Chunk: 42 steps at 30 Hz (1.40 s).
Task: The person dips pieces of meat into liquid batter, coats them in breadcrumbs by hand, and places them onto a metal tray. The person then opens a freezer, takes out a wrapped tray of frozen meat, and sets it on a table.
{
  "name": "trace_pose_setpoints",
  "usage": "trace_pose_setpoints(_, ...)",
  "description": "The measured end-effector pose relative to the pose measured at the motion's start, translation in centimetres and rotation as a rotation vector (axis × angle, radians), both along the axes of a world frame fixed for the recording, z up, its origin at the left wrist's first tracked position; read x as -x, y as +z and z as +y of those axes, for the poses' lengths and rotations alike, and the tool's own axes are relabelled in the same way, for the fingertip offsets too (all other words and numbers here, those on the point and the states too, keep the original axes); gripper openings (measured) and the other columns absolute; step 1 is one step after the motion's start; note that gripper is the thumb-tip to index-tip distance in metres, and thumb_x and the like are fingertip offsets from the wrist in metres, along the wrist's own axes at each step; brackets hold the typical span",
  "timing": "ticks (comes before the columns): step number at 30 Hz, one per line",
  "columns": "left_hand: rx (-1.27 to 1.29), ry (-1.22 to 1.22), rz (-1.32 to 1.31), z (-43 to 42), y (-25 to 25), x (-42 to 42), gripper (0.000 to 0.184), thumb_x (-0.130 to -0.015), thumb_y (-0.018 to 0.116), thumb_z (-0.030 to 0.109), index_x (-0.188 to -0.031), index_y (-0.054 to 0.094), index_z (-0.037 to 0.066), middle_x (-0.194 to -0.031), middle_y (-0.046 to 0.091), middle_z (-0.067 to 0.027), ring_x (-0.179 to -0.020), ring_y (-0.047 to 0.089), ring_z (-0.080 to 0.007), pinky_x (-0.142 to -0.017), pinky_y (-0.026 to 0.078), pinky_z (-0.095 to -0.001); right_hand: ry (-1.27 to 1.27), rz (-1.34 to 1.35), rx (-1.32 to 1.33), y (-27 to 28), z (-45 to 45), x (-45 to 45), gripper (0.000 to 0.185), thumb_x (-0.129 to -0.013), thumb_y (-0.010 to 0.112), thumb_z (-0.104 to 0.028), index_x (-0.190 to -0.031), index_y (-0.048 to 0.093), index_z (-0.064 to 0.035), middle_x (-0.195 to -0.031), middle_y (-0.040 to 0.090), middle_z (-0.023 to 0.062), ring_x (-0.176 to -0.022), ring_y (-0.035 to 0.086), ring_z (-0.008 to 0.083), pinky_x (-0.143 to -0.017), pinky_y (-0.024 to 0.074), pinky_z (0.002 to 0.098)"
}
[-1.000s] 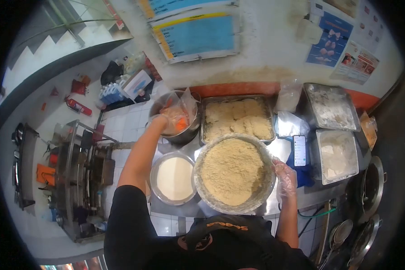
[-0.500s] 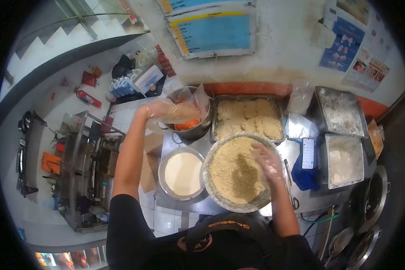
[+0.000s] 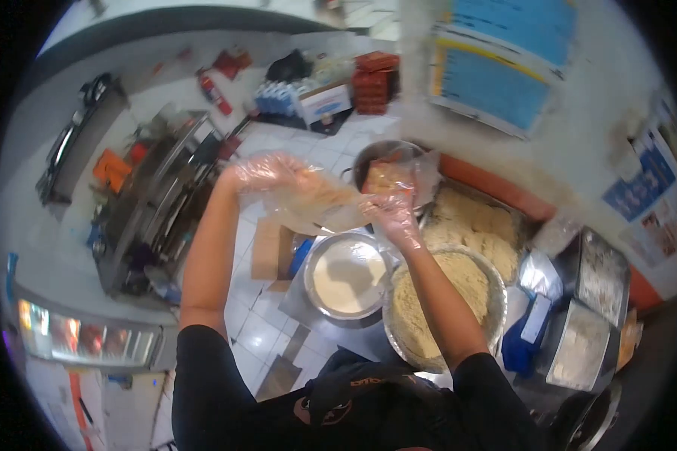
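Observation:
Both my hands wear clear plastic gloves. My left hand (image 3: 267, 173) is closed on one end of a clear plastic bag (image 3: 312, 204) with something pale in it; the contents are blurred. At the bag's other end, my right hand (image 3: 393, 219) pinches the plastic. The bag is stretched between them, above the near side of a metal pot (image 3: 367, 156) and a bowl of creamy white batter (image 3: 347, 276). Below my right forearm stands a large bowl of crumbly yellowish flour (image 3: 459, 289). Another plastic bag with orange contents (image 3: 390, 179) sits in the pot.
A tray of pale coated pieces (image 3: 474, 222) stands behind the flour bowl, against the wall. To the right are two floury metal trays (image 3: 581, 353), a phone (image 3: 535, 319) and a blue cloth (image 3: 517, 349). A cardboard box (image 3: 272, 252) is left of the batter bowl.
My right hand has left the flour bowl and moved up and left to the plastic bag by my left hand. The bag is now stretched between both hands. The view has turned left.

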<state>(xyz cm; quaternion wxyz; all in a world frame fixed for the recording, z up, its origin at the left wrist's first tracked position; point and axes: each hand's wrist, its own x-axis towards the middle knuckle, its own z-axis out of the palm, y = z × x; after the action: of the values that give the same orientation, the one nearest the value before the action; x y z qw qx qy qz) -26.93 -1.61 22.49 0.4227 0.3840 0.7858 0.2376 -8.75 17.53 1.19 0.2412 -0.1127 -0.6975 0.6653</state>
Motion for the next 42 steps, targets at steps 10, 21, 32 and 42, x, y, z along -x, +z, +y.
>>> trace_pose_setpoints(10, -0.691, 0.494, -0.010, -21.3, -0.6, 7.3, 0.040, -0.090, 0.070, 0.016, -0.122, 0.066, -0.008, -0.117, 0.071, -0.0123, -0.105, 0.066, -0.0179, -0.093, 0.050, -0.0300, 0.209, -0.076, 0.493, -3.8, -9.5, 13.2, 0.021, -0.085, 0.071, -0.003, -0.103, 0.070, 0.0063, -0.092, 0.071, 0.0064, -0.081, 0.064, 0.0112, -0.074, 0.0507, 0.0253)
trace_pose_setpoints(21, -1.008, 0.705, -0.450, -29.3, -8.5, 4.9, 0.040, -0.094, 0.064, 0.016, -0.127, 0.062, -0.006, -0.126, 0.067, -0.0151, -0.114, 0.065, -0.0250, -0.097, 0.053, -0.0388, 0.211, -0.226, 0.513, -5.9, -18.3, 19.3, 0.024, -0.090, 0.072, -0.019, -0.105, 0.068, -0.0002, -0.093, 0.066, 0.0035, -0.082, 0.060, 0.0124, -0.071, 0.0486, 0.0311)
trace_pose_setpoints(32, -0.881, 0.730, -0.369, -13.1, -24.0, -8.3, 0.028, -0.089, 0.069, 0.002, -0.117, 0.066, 0.000, -0.109, 0.068, -0.0072, -0.099, 0.064, -0.0139, -0.087, 0.052, -0.0276, 0.126, -0.091, 0.443, -1.2, -16.5, 2.3, 0.031, -0.087, 0.074, -0.007, -0.115, 0.064, 0.0015, -0.097, 0.070, 0.0055, -0.084, 0.063, 0.0106, -0.075, 0.0525, 0.0272)
trace_pose_setpoints(42, -0.730, 0.588, -0.651, -8.6, -24.6, -12.0, 0.019, -0.096, 0.065, 0.011, -0.112, 0.065, 0.000, -0.101, 0.070, -0.0061, -0.088, 0.063, -0.0106, -0.075, 0.049, -0.0251, 0.047, -0.017, 0.463, 0.5, -12.4, -5.0, 0.026, -0.090, 0.072, -0.009, -0.114, 0.066, 0.0002, -0.102, 0.070, 0.0053, -0.089, 0.065, 0.0112, -0.077, 0.0530, 0.0265)
